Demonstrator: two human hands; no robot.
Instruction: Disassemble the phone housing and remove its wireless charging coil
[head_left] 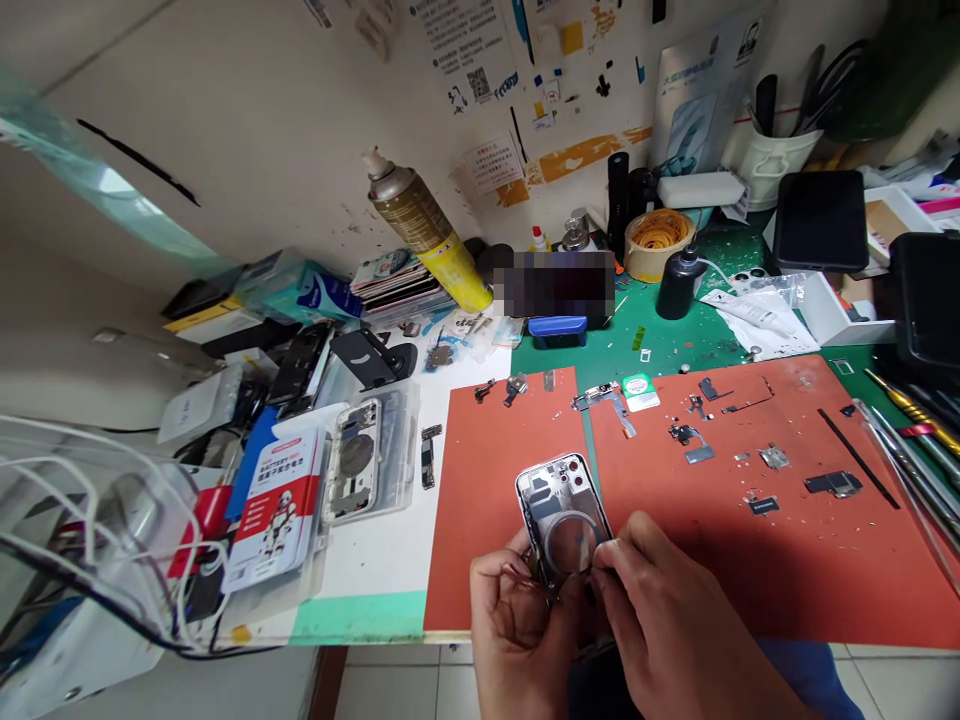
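Observation:
A gutted phone housing (pixel 553 500) is tilted up over the front edge of the orange mat, its inside and ring-shaped coil facing me. My left hand (pixel 519 625) is closed around its lower left side, thumb reaching across the lower part. With fingertips pinched together, my right hand (pixel 664 595) touches the housing's right edge beside the coil. Whatever those fingertips hold, if anything, is too small and covered to make out. Both hands hide the housing's lower end. Beyond it lies a small metal part with a ribbon cable (pixel 622 415), near a round green-and-white label (pixel 639 390).
Several small phone parts (pixel 772 457) and screws are scattered over the orange mat (pixel 510 430). Tweezers and screwdrivers (pixel 911 440) line the right side. At left stand a second phone housing (pixel 356 455) in a plastic case and a battery box (pixel 274 510). A spray can (pixel 431 230) leans behind.

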